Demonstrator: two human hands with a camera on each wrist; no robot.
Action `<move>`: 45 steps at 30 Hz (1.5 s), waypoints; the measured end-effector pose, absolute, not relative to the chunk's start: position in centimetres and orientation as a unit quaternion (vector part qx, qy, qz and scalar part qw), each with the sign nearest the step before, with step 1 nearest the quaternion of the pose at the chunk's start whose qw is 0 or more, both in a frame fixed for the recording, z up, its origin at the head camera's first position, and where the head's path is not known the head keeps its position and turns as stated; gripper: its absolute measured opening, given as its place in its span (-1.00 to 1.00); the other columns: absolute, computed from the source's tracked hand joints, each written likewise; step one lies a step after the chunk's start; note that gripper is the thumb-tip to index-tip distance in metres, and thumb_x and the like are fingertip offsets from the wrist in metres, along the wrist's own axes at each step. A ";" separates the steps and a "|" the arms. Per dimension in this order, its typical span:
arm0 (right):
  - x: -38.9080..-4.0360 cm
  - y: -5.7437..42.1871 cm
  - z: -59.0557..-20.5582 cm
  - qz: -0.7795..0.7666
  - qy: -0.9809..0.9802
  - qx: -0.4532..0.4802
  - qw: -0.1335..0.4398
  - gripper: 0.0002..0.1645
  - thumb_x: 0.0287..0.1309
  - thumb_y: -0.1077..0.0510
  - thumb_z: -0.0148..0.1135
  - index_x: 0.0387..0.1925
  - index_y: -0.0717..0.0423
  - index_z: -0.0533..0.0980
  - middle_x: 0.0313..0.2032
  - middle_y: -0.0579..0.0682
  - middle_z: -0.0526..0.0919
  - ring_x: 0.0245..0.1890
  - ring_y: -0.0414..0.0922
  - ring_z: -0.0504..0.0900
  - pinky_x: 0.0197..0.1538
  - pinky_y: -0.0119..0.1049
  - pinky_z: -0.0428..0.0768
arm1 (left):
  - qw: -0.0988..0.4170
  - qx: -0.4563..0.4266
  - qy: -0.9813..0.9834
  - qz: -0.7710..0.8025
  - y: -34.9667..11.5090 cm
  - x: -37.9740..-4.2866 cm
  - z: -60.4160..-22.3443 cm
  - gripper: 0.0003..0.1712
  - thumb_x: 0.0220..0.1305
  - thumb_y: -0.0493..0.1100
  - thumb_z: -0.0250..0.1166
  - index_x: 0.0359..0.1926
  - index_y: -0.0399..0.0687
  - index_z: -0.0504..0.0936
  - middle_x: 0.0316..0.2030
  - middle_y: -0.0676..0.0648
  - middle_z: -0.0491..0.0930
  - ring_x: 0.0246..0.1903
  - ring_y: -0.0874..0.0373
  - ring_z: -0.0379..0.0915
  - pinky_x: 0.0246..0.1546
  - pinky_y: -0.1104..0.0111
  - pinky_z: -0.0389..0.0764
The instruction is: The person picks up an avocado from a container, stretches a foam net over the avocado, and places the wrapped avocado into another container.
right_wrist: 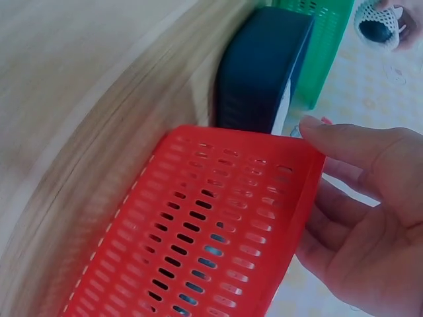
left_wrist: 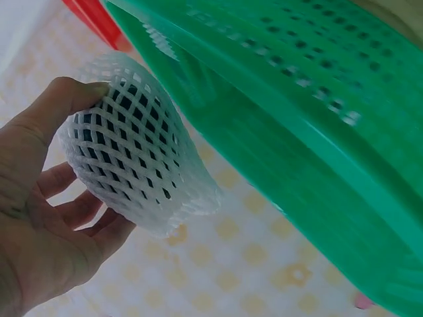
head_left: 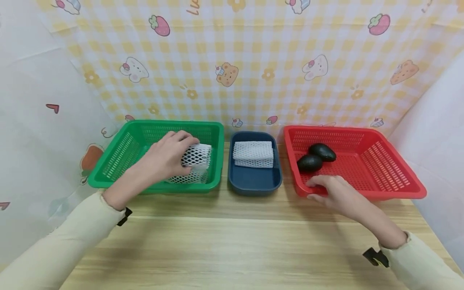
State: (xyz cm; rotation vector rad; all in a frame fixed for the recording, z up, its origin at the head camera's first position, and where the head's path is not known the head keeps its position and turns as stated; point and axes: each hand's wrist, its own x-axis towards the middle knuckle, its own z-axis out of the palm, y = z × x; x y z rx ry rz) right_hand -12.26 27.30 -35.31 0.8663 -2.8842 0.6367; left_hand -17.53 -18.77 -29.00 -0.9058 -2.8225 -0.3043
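A person in cream sleeves reaches over a wood-grain surface with 2 bare hands, 1 on each side of a dark blue tray. To the left of the tray, the left hand grips a netted fruit, dark beneath its white foam mesh, thumb on 1 side and bent fingers on the other. The fruit lies within the grasp, on the side of the palm facing the blue tray, over the part of the green basket nearest that tray. More white foam mesh shows in the basket below; whether the held fruit touches it cannot be told.

To the right of the blue tray, the right hand pinches the rim of a red basket by its near corner on the tray's side. In that basket, just beyond the fingers, 2 dark avocados lie side by side against the wall closest to the tray. White foam nets rest flat in the far half of the blue tray itself. Behind it hangs a yellow-checked cloth printed with strawberries, flowers and cartoon animals.
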 end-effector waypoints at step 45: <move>-12.1 27.7 -35.5 0.207 -0.931 0.299 0.037 -0.67 -0.03 0.25 0.62 -0.17 0.04 0.71 -0.31 -0.23 0.68 -0.36 -0.27 0.58 -0.23 -0.14 0.68 | -0.078 -0.291 -0.949 -0.098 -31.9 -20.5 -33.1 -0.39 -0.05 -0.30 0.62 0.06 -0.35 0.61 -0.09 -0.24 0.58 -0.13 -0.17 0.52 -0.17 -0.03 0.58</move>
